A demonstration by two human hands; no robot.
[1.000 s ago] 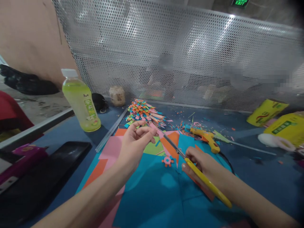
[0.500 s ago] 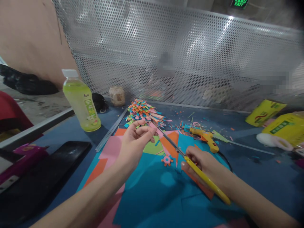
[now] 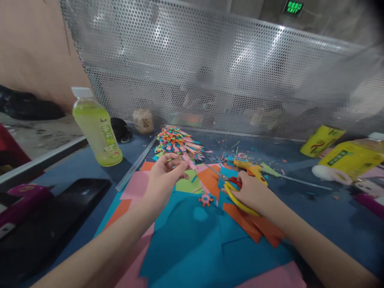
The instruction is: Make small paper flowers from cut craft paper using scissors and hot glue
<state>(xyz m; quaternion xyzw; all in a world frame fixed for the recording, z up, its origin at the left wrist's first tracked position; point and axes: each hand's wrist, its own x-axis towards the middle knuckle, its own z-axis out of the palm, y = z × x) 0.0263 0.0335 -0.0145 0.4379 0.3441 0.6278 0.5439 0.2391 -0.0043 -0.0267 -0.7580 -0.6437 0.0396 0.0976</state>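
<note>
My left hand (image 3: 166, 178) pinches a small pink paper strip (image 3: 189, 161) between thumb and fingertips, above the layered sheets. My right hand (image 3: 253, 190) grips scissors (image 3: 240, 202) with yellow-and-red handles; their metal blades point up and left toward the strip. Whether the blade tips touch the strip, I cannot tell. Below and between the hands, a small pink paper ring with orange and blue tabs (image 3: 205, 199) lies on a blue sheet (image 3: 180, 236). Just beyond my left hand stands a pile of multicoloured folded paper pieces (image 3: 177, 140).
A yellow glue gun (image 3: 250, 168) lies beyond my right hand among paper scraps. At left are a drink bottle (image 3: 97, 130), a clear ruler-like strip (image 3: 135, 166) and a black phone-like slab (image 3: 63, 224). Yellow packages (image 3: 352, 156) sit at right. A perforated metal panel (image 3: 180, 68) borders the back.
My right hand has turned the scissors, so the yellow loop and red inner part now show. My left hand keeps its pinch on the paper strip. The whole view has shifted slightly.
</note>
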